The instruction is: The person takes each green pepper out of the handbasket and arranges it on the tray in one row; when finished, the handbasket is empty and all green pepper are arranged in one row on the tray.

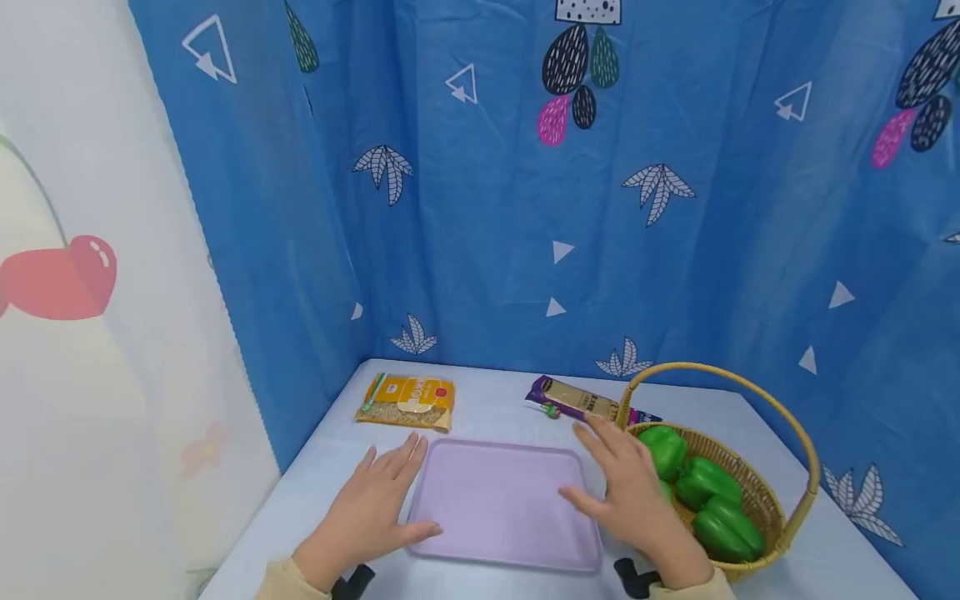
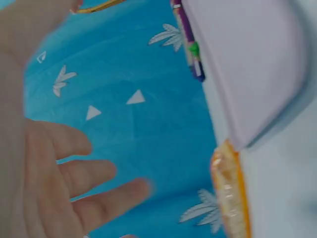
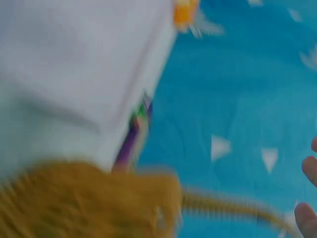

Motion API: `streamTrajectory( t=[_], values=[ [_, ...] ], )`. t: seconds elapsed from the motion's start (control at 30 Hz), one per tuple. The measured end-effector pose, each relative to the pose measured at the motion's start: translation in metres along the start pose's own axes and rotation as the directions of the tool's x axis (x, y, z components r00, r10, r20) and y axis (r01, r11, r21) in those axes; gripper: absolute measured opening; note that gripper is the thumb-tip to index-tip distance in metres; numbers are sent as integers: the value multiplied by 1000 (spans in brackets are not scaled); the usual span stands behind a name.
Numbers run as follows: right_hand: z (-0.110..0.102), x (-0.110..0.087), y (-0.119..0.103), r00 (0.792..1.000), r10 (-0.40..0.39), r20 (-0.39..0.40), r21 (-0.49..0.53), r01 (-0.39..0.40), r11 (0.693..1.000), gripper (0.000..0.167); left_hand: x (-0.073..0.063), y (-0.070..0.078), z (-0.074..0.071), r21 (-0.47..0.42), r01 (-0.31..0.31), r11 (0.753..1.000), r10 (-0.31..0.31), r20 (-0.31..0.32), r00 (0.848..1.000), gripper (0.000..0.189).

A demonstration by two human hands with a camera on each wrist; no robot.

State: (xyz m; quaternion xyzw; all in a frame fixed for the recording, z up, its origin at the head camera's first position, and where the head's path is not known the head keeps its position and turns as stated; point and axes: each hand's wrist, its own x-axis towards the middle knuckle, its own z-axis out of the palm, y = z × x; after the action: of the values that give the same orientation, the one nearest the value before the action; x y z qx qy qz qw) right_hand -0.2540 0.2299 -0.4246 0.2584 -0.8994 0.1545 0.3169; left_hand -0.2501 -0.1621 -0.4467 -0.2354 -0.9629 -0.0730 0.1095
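Note:
A lilac tray (image 1: 504, 504) lies on the white table between my two hands. My left hand (image 1: 373, 508) hovers at the tray's left edge, fingers extended and thumb pointing inward over the rim. Over the tray's right edge is my right hand (image 1: 626, 492), its fingers spread and holding nothing. Just right of it stands a wicker basket (image 1: 765, 500) with a tall arched handle and several green bell peppers (image 1: 723, 529) inside. In the left wrist view, the left fingers (image 2: 94, 173) are straight and apart from the tray (image 2: 257, 59).
Behind the tray at left lies an orange bag of grain (image 1: 408, 402). A purple-and-tan packet (image 1: 577, 400) lies at the back right, partly behind the basket, with a small green-and-red item (image 1: 552, 411) beside it. A blue curtain (image 1: 510, 208) hangs behind the table (image 1: 487, 383).

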Motion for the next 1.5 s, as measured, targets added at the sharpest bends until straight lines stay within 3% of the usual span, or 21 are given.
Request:
streamTrajectory(
  t=[0.1,0.17,0.3,0.4,0.47,0.57,0.63,0.67,0.93,1.0,1.2,1.4,1.5],
  values=[
    [-22,3,28,993,58,-102,55,-53,997,58,-7,-5,14,-113,62,992,-49,115,992,110],
    [-36,5,47,987,108,-120,99,-96,990,50,-10,-10,24,-157,82,984,-59,151,987,105],
    [-45,9,82,978,204,-51,121,-197,973,38,-9,-24,46,-230,96,969,-61,157,986,106],
    [-37,5,103,959,270,83,127,-279,952,31,-7,-34,60,-310,113,944,-56,185,981,108],
    [-29,-2,113,925,315,214,139,-348,927,28,-6,-39,67,-350,118,929,-45,211,977,107],
    [-18,-15,120,841,360,403,158,-452,878,26,-5,-44,74,-375,108,921,-23,225,974,106],
    [-14,-21,122,786,383,485,160,-510,845,28,-4,-45,77,-371,97,924,-14,220,975,105],
    [-13,-23,123,769,389,508,160,-528,834,30,-3,-46,78,-368,95,925,-14,219,976,106],
    [-6,-26,125,715,385,583,122,-546,829,57,-3,-48,79,-360,107,927,-27,219,975,107],
    [-4,-25,125,710,410,572,105,-559,822,58,-4,-48,79,-367,110,924,-28,222,975,106],
    [-7,-26,126,726,467,505,61,-570,819,44,-3,-46,78,-379,116,918,-27,232,972,105],
    [-8,-24,129,779,470,415,23,-526,850,45,-4,-47,77,-386,130,913,-36,241,970,104],
    [-7,-23,130,801,482,356,2,-517,856,36,-4,-49,79,-391,136,910,-42,240,970,105]
  ],
)
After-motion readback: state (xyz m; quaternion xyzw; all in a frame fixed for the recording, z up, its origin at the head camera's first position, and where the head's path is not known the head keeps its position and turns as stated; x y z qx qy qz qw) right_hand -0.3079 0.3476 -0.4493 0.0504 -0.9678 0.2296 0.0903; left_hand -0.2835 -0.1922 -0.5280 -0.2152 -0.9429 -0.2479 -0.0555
